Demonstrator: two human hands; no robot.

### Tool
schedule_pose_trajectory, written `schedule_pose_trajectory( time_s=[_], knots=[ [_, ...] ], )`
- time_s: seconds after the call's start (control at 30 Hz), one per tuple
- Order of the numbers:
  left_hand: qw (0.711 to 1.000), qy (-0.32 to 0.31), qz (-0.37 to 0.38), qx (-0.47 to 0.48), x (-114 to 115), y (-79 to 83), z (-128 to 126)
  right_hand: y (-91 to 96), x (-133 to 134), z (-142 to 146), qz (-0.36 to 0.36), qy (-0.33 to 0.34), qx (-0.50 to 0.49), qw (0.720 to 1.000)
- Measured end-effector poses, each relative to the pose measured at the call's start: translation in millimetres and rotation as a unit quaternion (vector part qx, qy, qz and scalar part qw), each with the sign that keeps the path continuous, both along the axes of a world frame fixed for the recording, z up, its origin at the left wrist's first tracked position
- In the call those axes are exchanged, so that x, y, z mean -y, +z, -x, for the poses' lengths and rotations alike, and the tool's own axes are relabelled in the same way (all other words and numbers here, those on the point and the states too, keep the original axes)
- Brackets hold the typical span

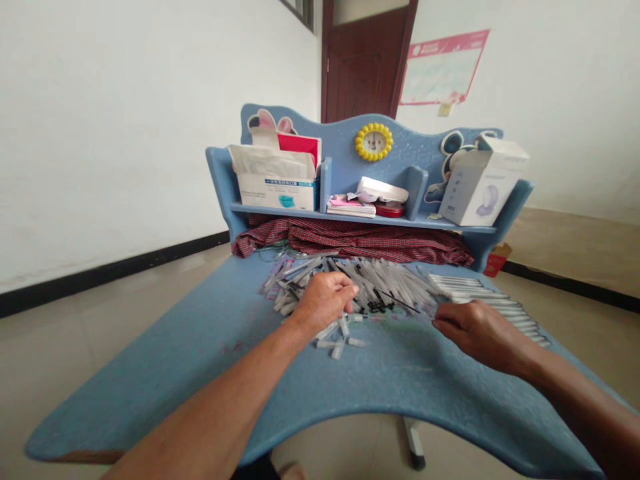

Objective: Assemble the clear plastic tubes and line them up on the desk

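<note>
My left hand [327,297] is closed with its fingers curled together, over the front of a heap of clear pen barrels [400,280]; whatever it may hold is hidden. Just below it lie several small translucent pen caps [337,345]. At the right of the heap, my right hand [473,327] is closed too, thumb and fingers pressed together. A thin black pen refill [400,301] slants toward its fingertips, but I cannot tell whether they grip it. Short black pieces [380,305] lie between the hands. Behind my right hand is a neat row of pens [487,300].
The blue desk [165,353] has a curved front edge. A checked cloth [350,240] is bunched along its back, under a shelf holding a mask box [277,190], stacked papers [350,207], a white case [383,190] and a white carton [483,183].
</note>
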State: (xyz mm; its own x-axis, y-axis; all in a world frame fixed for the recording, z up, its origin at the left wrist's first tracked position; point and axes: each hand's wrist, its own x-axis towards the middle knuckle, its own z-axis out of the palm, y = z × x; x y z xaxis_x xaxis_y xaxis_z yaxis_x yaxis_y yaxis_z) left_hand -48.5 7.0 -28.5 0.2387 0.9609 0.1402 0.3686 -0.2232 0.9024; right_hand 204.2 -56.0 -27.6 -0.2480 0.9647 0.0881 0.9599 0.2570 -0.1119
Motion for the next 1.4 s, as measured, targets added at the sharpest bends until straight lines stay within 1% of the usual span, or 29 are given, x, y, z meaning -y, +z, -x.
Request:
schedule_pose_trajectory(
  time_s=[0.3,0.5,0.63,0.87,1.0,1.2,1.4],
  knots=[
    [1.0,-0.002,-0.006,0.0,-0.1,-0.6,0.4,-8.4,-14.5,7.9,-0.002,0.011,0.003,1.0],
    [1.0,-0.003,-0.006,0.002,0.3,0.8,0.9,-13.3,-27.3,27.3,-0.019,0.008,0.02,1.0],
    [1.0,-0.004,-0.008,0.012,0.8,1.8,1.4,-16.9,-30.8,37.5,-0.027,0.002,0.017,1.0],
    [1.0,-0.007,-0.004,0.02,1.9,2.8,1.9,-19.0,-31.1,37.0,-0.03,0.005,-0.015,0.999],
    [1.0,-0.002,-0.001,0.015,1.5,2.4,1.9,-17.4,-31.4,36.5,-0.042,-0.002,-0.004,0.999],
    [1.0,-0.001,-0.003,0.015,0.5,1.3,1.6,-14.9,-33.3,39.7,-0.035,-0.002,0.004,0.999],
    [1.0,-0.004,-0.006,0.012,0.0,1.1,2.1,-19.1,-37.7,46.7,-0.038,0.0,0.021,0.999]
  ],
)
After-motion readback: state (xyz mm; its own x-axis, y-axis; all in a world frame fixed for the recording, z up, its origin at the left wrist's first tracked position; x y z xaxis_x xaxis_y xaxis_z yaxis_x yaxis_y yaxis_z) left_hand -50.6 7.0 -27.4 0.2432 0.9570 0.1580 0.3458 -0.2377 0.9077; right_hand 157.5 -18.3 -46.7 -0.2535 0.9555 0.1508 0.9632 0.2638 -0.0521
